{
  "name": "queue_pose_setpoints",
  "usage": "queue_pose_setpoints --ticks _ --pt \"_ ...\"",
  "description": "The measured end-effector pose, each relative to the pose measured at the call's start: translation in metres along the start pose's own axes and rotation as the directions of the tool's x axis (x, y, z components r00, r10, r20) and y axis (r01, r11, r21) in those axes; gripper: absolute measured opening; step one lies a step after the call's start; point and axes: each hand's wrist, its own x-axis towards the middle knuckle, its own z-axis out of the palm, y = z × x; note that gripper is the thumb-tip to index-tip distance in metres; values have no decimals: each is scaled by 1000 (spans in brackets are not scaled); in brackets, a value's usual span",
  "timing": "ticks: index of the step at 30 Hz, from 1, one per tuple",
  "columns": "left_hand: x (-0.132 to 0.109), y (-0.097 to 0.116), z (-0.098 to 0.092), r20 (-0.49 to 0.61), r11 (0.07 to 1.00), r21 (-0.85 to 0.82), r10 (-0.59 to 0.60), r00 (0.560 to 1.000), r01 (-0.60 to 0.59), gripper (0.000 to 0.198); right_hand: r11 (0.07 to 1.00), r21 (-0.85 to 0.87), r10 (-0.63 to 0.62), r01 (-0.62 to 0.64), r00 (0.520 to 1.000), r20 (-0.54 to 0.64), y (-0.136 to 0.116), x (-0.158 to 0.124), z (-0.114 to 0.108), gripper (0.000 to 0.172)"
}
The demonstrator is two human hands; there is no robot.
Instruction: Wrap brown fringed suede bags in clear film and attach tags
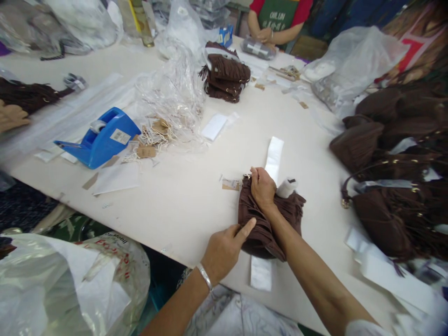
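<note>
A dark brown fringed bag [294, 217] lies on the table in front of me, across a long white paper strip [274, 153] that shows beyond and below it. My right hand [263, 187] is closed on the bag's far left edge, near some small metal hardware. At the near left edge, my left hand [224, 252] grips the bag, its thumb side on the fringe and its other fingers partly hidden. A white wrapped bundle [287, 187] with a black mark sits at the bag's far side. Just left is a brown paper tag [230, 184].
A blue tape dispenser [101, 137], several hang tags [146, 151] and clear plastic [171, 88] lie left on the table [182, 196]. Stacked brown bags [227, 70] stand at the back. More bags [385, 224] pile up at right. A co-worker [276, 23] stands opposite.
</note>
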Motion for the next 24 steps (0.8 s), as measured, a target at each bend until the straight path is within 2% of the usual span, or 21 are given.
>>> queue_pose_setpoints --ticks 1,3,6,8,11,12,14,19,22,24 --pt "-1 -2 1 10 999 23 24 1000 -24 59 1000 -1 -1 1 1000 2 1 0 0 40" --pt "-4 -5 5 -36 1000 -2 24 999 -24 52 1000 -6 -5 5 1000 6 3 1 0 40" --pt "-11 -5 17 -175 962 -264 -113 978 64 40 999 -33 -23 23 1000 7 6 1 2 41" --pt "-16 -3 24 -211 841 -516 -308 928 162 36 997 -60 -52 52 999 3 8 1 3 41" --pt "-17 -1 31 -107 575 -759 -571 814 304 28 992 -83 -92 92 996 -2 8 0 6 40" --pt "-17 -1 32 -58 510 -791 -613 788 339 25 992 -83 -100 100 995 -2 7 0 6 40" --pt "-15 -1 34 10 440 -814 -644 765 380 20 991 -81 -112 111 994 -2 6 -1 6 40" --pt "-10 -5 35 40 459 -785 -633 773 417 15 990 -83 -116 114 993 -20 4 -2 2 40" --pt "-9 -6 21 99 481 -756 -587 804 444 16 992 -76 -98 97 995 -9 2 -2 0 41" --pt "-9 -1 3 95 616 -663 -494 864 425 25 995 -67 -80 80 997 7 1 -2 -1 42"
